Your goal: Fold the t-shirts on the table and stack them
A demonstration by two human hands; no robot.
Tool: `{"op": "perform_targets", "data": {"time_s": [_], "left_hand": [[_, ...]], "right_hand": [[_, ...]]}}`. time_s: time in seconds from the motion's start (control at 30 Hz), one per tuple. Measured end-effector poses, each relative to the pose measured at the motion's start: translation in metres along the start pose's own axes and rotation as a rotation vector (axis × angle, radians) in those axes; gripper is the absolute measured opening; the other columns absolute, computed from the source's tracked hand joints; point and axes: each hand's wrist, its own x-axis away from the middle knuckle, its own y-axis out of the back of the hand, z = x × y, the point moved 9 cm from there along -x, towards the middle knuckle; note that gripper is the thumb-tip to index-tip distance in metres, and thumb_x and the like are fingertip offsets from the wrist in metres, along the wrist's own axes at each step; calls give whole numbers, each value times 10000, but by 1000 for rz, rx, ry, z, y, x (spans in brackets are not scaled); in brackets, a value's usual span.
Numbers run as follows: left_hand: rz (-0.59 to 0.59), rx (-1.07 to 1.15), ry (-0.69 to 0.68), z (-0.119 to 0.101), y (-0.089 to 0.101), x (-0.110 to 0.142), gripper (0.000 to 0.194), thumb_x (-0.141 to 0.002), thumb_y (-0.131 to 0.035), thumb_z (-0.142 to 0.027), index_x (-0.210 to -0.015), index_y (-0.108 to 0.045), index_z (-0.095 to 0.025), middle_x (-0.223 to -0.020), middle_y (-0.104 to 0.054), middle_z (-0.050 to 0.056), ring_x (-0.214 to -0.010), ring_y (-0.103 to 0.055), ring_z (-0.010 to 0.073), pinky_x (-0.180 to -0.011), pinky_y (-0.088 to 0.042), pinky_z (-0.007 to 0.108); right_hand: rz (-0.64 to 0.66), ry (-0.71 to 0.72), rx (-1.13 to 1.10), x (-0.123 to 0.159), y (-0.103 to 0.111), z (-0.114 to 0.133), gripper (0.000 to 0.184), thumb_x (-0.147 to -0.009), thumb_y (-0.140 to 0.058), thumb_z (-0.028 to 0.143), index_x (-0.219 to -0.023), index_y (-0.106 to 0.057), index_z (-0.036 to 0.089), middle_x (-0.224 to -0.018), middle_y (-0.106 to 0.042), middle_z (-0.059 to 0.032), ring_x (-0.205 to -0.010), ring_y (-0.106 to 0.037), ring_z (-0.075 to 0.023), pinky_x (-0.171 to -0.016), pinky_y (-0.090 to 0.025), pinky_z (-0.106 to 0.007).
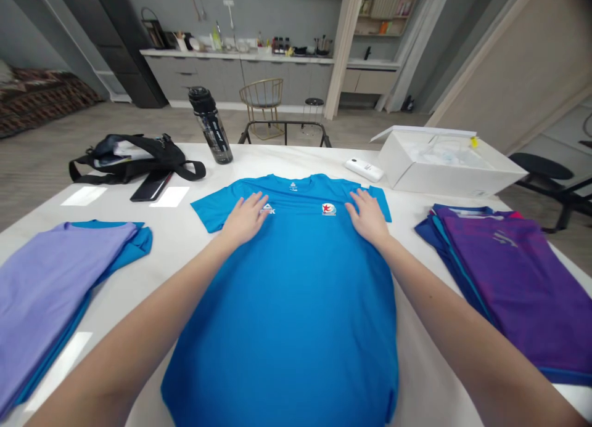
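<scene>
A blue T-shirt (296, 304) lies spread front side up on the white table, its collar at the far side. My left hand (246, 219) rests flat on the shirt near the left shoulder, partly over a white chest logo (268, 209). On the other side my right hand (369, 217) lies with fingers outstretched by the right sleeve, beside a round red and white badge (328, 209). Neither hand grips the fabric. The shirt's lower hem runs out of view at the bottom.
Folded lavender and blue shirts (60, 267) lie at left, a purple shirt stack (522, 279) at right. Farther back are a black bag (134, 159), a phone (152, 185), a water bottle (211, 128), a white handheld device (364, 169) and a white open box (444, 168).
</scene>
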Motion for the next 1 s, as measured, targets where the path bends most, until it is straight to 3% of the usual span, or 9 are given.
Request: {"op": "perform_targets", "data": {"time_s": [0.1, 0.23, 0.5, 0.63, 0.77, 0.87, 1.0], "left_hand": [[131, 28, -107, -65, -15, 37, 611, -1040, -242, -563, -1571, -363, -285, -1664, -280, 55, -1539, -242, 277, -1238, -218, 538], [185, 70, -81, -104, -25, 83, 651, -1025, -252, -601, -1593, -312, -287, -1677, -226, 60, -1551, -193, 300, -1241, -172, 583], [91, 229, -134, -170, -9, 173, 603, -1018, -366, -554, -1568, -369, -308, -1650, -301, 91, -1541, -218, 330, -1236, -119, 635], [106, 284, -223, -204, 2, 227, 572, -1029, -386, -503, -1555, -386, -279, -1641, -328, 92, -1536, -247, 299, -1238, -163, 616], [153, 385, -289, -226, 15, 279, 504, -1026, -437, -467, -1496, -467, -288, -1619, -382, 66, -1522, -293, 239, -1258, -174, 553], [168, 443, -269, -233, 21, 302, 459, -1009, -495, -456, -1442, -531, -308, -1599, -420, 51, -1514, -313, 227, -1266, -161, 537], [143, 472, -231, -237, 24, 309, 414, -984, -553, -459, -1375, -600, -332, -1574, -459, 36, -1502, -339, 231, -1265, -159, 539]], "right_hand": [[182, 140, -67, 49, -5, 60, 573, -1046, -333, 526, -1507, -484, 221, -1628, -352, -102, -1512, -287, -305, -1217, -241, -555], [325, 148, -78, 112, -5, 99, 582, -1039, -366, 547, -1546, -427, 266, -1654, -288, -88, -1531, -234, -321, -1211, -206, -610], [309, 164, -163, 211, 27, 129, 566, -1038, -414, 501, -1541, -434, 241, -1632, -332, -119, -1526, -249, -320, -1215, -185, -623], [270, 230, -290, 263, 57, 145, 409, -1023, -483, 376, -1393, -596, 241, -1562, -457, -120, -1465, -380, -302, -1189, -293, -593], [120, 217, -404, 317, 94, 149, 231, -1000, -526, 275, -1117, -721, 238, -1227, -669, -115, -1186, -598, -284, -1041, -475, -505], [82, 172, -437, 349, 106, 148, 182, -993, -550, 272, -1002, -728, 235, -1059, -676, -96, -1042, -619, -273, -957, -508, -478], [83, 162, -477, 365, 109, 149, 150, -975, -606, 316, -1031, -730, 251, -1117, -665, -81, -1090, -600, -265, -1072, -434, -509]]}}
